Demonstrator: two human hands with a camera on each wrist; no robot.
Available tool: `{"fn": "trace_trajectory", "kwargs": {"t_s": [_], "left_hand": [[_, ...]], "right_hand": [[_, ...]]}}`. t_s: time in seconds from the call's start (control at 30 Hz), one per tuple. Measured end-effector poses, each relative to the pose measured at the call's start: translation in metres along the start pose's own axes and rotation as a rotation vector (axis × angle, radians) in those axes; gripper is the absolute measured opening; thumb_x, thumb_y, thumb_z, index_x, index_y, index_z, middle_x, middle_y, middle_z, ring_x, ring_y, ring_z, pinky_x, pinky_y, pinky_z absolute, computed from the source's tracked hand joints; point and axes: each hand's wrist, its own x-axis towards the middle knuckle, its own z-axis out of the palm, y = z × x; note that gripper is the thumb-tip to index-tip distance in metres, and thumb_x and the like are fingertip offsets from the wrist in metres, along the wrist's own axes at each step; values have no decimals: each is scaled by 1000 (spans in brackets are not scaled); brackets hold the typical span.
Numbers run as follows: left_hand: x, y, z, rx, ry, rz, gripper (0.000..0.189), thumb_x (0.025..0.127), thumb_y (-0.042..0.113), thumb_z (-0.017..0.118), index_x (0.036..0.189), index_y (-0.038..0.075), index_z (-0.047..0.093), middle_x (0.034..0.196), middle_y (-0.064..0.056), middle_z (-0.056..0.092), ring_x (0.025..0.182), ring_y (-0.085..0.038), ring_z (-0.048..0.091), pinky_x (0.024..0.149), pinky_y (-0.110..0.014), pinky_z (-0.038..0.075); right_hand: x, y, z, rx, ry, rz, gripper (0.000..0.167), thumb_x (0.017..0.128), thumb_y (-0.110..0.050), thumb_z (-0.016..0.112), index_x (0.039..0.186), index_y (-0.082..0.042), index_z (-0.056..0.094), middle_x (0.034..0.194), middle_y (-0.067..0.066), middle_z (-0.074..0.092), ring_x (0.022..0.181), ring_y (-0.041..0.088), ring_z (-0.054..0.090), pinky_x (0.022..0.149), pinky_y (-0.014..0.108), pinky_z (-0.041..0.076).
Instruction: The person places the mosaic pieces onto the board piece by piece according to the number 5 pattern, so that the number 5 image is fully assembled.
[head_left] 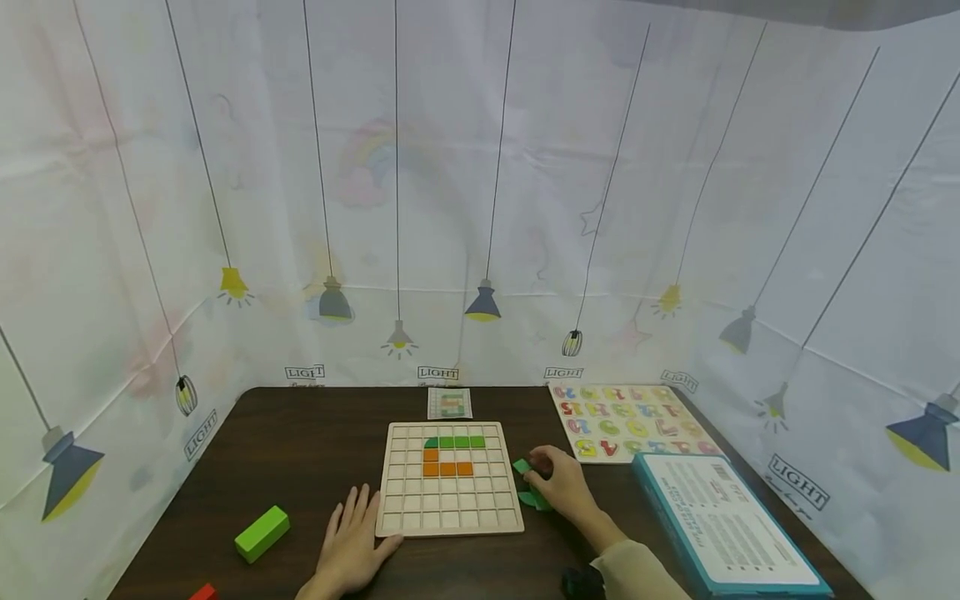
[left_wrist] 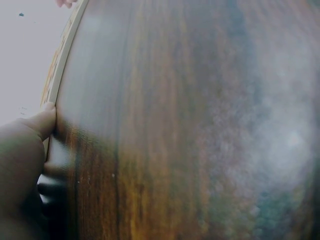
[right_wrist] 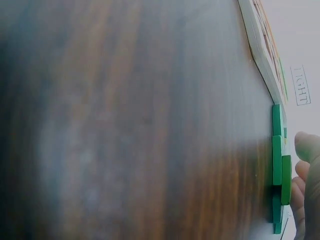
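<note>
A wooden grid board (head_left: pixel 450 504) lies on the dark table. Set in it are a row of green pieces (head_left: pixel 461 442), with a rounded darker green one at its left end, and several orange squares (head_left: pixel 447 469) below. My left hand (head_left: pixel 350 537) rests flat with fingers spread, its thumb (left_wrist: pixel 46 120) touching the board's edge at the near left corner. Beside the board's right edge, my right hand (head_left: pixel 562 487) hovers over loose green pieces (right_wrist: pixel 277 160), fingers loosely bent. Thumb and fingers stand a little apart from the pieces in the right wrist view, with nothing seen between them.
A small pattern card (head_left: pixel 450 403) lies behind the board. At the back right is a sheet of colourful numbers (head_left: pixel 630 423), with a blue-edged box (head_left: pixel 742 525) in front of it. A bright green block (head_left: pixel 262 534) and a red piece (head_left: pixel 204 592) lie at the left.
</note>
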Motion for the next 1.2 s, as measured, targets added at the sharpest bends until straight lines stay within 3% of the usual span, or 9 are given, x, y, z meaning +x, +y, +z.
{"fn": "trace_trajectory", "kwargs": {"t_s": [0.27,0.57,0.77,0.97,1.2], "left_hand": [[-1,-2,2,-8,-5,-3,85,89,54,56,146,-2,29,152,-27,16,140,-43,7,109,-57,2],[-1,0,0,-11,-2,5,84,89,54,56,146,-3,29,152,-27,16,140,-43,7,109,-58,2],[0,-1,1,-13,0,7,84,89,54,55,146,-2,29,152,-27,16,140,-43,7,109,-58,2],[-1,-2,2,-4,5,5,85,89,55,55,146,-2,29,152,-26,16,140,-42,7,109,-57,3],[0,-3,3,0,17,13,85,89,56,54,146,-3,29,152,-26,16,140,-43,8,109,-58,3]], "right_hand": [[1,-9,0,-36,-41,59,37,73,-13,82,102,1,64,83,5,63,74,19,59,65,33,51],[7,-7,2,-88,-27,90,33,71,-3,80,100,2,64,76,5,62,70,19,57,63,35,49],[10,2,3,-85,-28,103,31,70,6,76,99,1,65,80,7,66,75,22,61,68,40,51],[10,4,3,-56,-67,97,35,70,17,62,101,0,66,88,9,67,87,28,61,78,47,49],[9,2,2,-115,8,96,28,72,6,75,99,3,65,90,13,63,84,28,59,75,45,49]]}}
